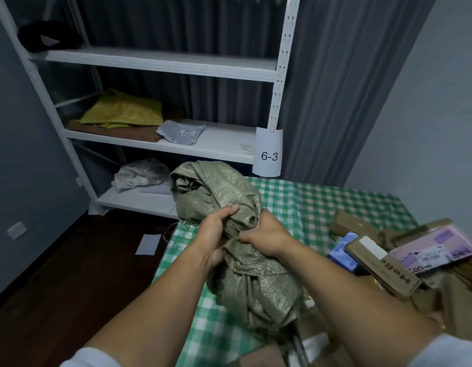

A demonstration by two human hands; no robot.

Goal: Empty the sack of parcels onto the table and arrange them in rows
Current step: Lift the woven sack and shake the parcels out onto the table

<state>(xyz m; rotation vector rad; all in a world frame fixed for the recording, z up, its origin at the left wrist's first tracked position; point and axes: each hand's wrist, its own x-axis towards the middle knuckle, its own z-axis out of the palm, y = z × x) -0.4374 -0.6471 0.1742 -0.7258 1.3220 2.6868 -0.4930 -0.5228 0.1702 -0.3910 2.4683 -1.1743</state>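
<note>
An olive-green woven sack [221,197] is bunched up over the left part of the table with the green checked cloth [322,202]. My left hand [216,229] grips a fold of the sack from the left. Pressed close beside it, my right hand [266,235] clutches the sack from the right. A heap of parcels lies on the table's right side: a long brown box [383,266], a pink-labelled parcel [436,247], a blue packet [343,252] and several cardboard boxes [356,223]. More brown parcels [264,356] lie at the near edge under the sack.
A white metal shelf rack [160,64] stands behind the table, marked with a paper tag "6-3" [268,152]. It holds a yellow bag [123,112], grey mailers [182,132] and a black item [44,35]. Grey curtains hang behind. A white paper [148,244] lies on the dark floor.
</note>
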